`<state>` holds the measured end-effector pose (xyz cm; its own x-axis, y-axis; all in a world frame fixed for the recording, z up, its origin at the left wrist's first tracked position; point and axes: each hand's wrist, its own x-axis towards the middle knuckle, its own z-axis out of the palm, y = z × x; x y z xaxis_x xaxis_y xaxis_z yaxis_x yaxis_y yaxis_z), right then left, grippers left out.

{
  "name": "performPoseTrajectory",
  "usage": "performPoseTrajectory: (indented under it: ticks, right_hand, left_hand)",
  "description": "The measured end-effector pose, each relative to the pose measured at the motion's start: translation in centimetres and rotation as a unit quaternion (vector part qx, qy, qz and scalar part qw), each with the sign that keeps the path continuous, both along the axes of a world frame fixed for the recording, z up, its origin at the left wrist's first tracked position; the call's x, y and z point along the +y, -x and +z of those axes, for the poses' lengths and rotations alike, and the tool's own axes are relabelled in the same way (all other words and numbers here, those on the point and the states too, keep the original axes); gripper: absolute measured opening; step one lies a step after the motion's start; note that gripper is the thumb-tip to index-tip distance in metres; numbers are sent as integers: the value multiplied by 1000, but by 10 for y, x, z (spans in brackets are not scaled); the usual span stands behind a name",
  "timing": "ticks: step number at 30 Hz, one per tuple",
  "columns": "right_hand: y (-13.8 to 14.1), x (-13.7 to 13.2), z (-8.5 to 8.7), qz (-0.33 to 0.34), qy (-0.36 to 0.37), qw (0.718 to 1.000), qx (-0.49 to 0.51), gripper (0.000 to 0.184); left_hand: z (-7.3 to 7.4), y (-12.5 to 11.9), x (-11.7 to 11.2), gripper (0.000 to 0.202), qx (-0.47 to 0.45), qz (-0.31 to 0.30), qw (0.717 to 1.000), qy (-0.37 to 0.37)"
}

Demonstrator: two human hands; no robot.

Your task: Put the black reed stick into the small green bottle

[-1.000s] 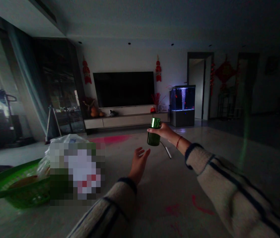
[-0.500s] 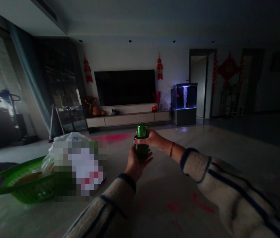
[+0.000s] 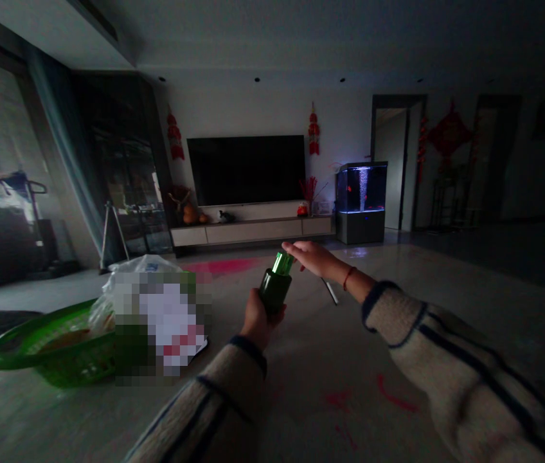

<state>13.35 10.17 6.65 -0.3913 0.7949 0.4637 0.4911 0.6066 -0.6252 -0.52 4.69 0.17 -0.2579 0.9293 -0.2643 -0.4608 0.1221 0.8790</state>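
Basket (image 3: 65,370) of green plastic and a plastic bag (image 3: 144,264) sit well to the left of the fingers. The left hand (image 3: 256,316) has its fingers clamped round the lower body of a green bottle (image 3: 274,289), which tilts slightly right. Its shiny cap (image 3: 283,262) is just under the fingertips of the right hand (image 3: 315,257), whose fingers are stretched out and grip nothing, and a thin white stick (image 3: 331,292) lies beyond that wrist.

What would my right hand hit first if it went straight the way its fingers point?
Likely the shiny green cap of the dark green bottle your left hand holds, though depth is unclear.
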Motion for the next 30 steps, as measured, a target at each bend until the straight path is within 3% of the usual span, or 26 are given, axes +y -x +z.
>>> performPoseTrajectory:
  ticks: [3,5,12,19,26,30]
  right_hand:
    - [-12,-4,9,-71,-31,995,-55,67]
    - [-17,-10,14,-82,-44,991,-92,67]
    - [-19,-27,20,43,-52,988,-141,57]
    - [-24,-25,20,92,8,987,-131,45]
    - [-28,-27,22,117,21,982,-146,29]
    - [-32,-26,23,139,46,975,-165,29]
  left_hand:
    - [-3,-1,0,37,7,2,1000,6]
    - [-4,-3,-1,39,13,-1,1000,6]
    - [-10,-7,-3,40,50,-31,998,15]
    - [-9,-8,-7,44,82,-53,994,57]
    - [-6,-8,-9,47,103,-65,991,53]
    - [-7,-6,-7,47,109,-74,989,63]
